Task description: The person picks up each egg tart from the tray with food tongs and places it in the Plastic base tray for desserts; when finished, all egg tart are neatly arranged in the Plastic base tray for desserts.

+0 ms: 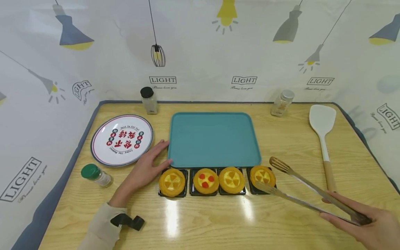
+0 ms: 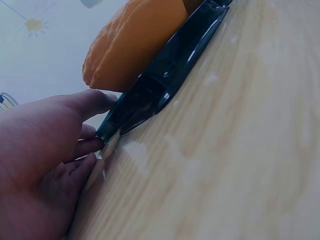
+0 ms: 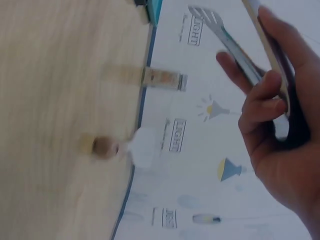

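Note:
My left hand (image 1: pixel 143 170) rests at the left edge of a blue-green rectangular tray (image 1: pixel 215 139), its thumb and fingertips right at the rim. Just in front of the tray, toy tarts (image 1: pixel 232 180) stand in a row on small black square trays (image 2: pixel 155 75); one tart (image 1: pixel 206 181) has red toppings, the others orange wedges. With my right hand (image 1: pixel 365 218) I hold metal tongs (image 1: pixel 279 165) by the hinge end. The tongs' arms are spread, and the nearer tip overlaps the rightmost tart (image 1: pixel 260 172) in the head view.
A printed white plate (image 1: pixel 103 147) lies at the left, beside a green-capped jar (image 1: pixel 97 174). Behind the tray stand a black-capped jar (image 1: pixel 150 101) and a silver-capped jar (image 1: pixel 282 103). To the right is a white spatula (image 1: pixel 323 119) with a wooden handle. Patterned cloth walls (image 1: pixel 200 45) bound the table.

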Available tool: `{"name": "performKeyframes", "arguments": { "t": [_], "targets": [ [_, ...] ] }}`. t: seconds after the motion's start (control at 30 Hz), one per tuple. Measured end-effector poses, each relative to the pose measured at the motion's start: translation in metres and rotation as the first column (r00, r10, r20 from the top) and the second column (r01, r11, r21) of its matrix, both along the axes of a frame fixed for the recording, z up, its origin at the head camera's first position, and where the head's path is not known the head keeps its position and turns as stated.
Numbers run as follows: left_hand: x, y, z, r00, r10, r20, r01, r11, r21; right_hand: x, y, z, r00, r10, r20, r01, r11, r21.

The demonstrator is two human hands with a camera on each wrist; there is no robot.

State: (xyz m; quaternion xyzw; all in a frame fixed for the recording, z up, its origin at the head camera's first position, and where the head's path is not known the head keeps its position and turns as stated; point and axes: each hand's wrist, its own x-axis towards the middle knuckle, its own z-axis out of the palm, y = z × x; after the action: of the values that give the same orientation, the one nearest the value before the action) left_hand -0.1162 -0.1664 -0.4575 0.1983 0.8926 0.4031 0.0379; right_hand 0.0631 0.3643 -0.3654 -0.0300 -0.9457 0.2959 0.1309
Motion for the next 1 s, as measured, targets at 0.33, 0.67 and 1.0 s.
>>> {"name": "performKeyframes", "arguments": {
  "t": [0.33,0.67,1.0],
  "targets": [
    [0.0,-0.003,-0.001,1.0,0.016,-0.009,-0.016,1.0,0.0,-0.081,-0.024,0.006,0.981,-0.191,0.043,0.19,0.981,0.043],
    [0.0,0.001,-0.001,1.0,-0.004,-0.016,0.004,1.0,0.005,-0.129,-0.023,-0.023,0.985,-0.156,0.067,0.153,0.987,0.045],
    [0.0,-0.001,-0.003,1.0,0.001,-0.011,-0.001,1.0,0.001,-0.133,-0.018,-0.031,0.987,-0.129,0.1,0.121,0.989,0.079]
  ]
}}
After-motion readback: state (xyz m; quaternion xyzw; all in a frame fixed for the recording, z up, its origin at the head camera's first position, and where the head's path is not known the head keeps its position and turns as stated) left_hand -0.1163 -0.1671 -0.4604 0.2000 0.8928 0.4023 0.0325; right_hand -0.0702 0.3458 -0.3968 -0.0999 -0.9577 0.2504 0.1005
